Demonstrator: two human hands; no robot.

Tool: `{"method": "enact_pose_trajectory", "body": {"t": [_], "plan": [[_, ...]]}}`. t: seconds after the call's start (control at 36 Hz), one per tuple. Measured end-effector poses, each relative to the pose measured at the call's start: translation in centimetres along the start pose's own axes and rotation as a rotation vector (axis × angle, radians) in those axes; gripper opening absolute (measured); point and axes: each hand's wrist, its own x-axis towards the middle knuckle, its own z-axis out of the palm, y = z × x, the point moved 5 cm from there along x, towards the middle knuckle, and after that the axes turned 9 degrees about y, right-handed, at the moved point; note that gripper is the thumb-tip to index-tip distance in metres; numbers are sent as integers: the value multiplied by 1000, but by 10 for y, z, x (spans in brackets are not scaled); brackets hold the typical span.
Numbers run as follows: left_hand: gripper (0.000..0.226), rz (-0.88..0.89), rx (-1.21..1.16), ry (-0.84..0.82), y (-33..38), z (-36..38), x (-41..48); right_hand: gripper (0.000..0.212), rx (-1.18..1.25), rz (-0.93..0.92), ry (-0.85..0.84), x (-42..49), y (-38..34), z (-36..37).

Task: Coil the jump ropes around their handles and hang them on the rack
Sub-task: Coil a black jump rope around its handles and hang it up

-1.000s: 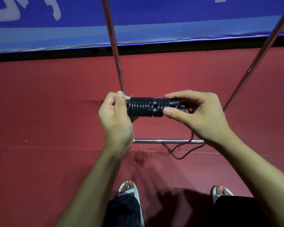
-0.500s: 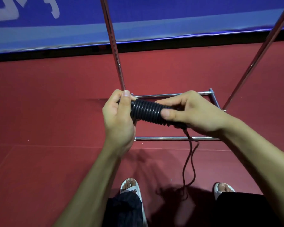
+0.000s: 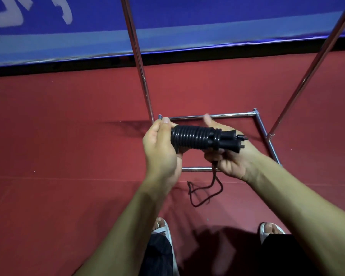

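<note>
Red floor fills most of the view, with a blue banner along the wall at its far edge. On the floor stands a chrome rack: two uprights rise out of view and a rectangular base frame lies flat. Above that base, both hands hold one black jump rope level in the air. The left hand grips its left end, thumb on top. The right hand cradles the right end from beneath, thumb lifted, fingers curled round the cord. Tight rope turns wrap the paired handles, whose tips stick out bare on the right. A short loose cord loop hangs below the right hand. White sandals show at the bottom edge.
</note>
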Motion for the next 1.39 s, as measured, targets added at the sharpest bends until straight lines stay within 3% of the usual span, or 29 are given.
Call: {"method": "enact_pose_trajectory", "body": {"t": [0.11, 0.25, 0.33, 0.42, 0.47, 0.56, 0.69, 0.92, 1.06, 1.11, 1.17, 1.31, 1.39], "plan": [[35, -130, -100, 124, -7, -1, 2, 23, 199, -244, 72, -4, 3, 11], [29, -216, -153, 296, -12, -9, 9, 22, 213, -329, 74, -11, 12, 14], [33, -169, -134, 357, -9, -14, 13, 21, 51, -385, 106, -15, 14, 18], [34, -48, -73, 371, -4, -19, 22, 12, 28, -375, 20, -17, 17, 24], [36, 53, -17, 366, -1, -21, 27, 28, 65, -337, -3, -17, 16, 26], [37, 154, 69, 334, 0, -20, 26, 42, -3, -349, 116, -16, 9, 24], [33, 262, 162, 292, 2, -19, 17, 18, -99, -347, 237, -16, 9, 14], [33, 366, 273, 280, 11, -22, 22, 16, -239, -262, 227, -14, 7, 12], [30, 468, 353, 361, 20, -30, 30, 13, -278, -234, 164, -17, 17, 18], [29, 506, 402, 418, 25, -35, 35, 3, -364, -283, 137, -18, 21, 21], [28, 569, 477, 448, 32, -41, 40, 14, -541, -360, 143, -19, 20, 19], [24, 731, 628, 359, 42, -50, 45, 17, -1363, -694, 216, -28, -6, 20], [26, 805, 687, 284, 43, -43, 35, 16, -1495, -739, 210, -31, -14, 21]]}}
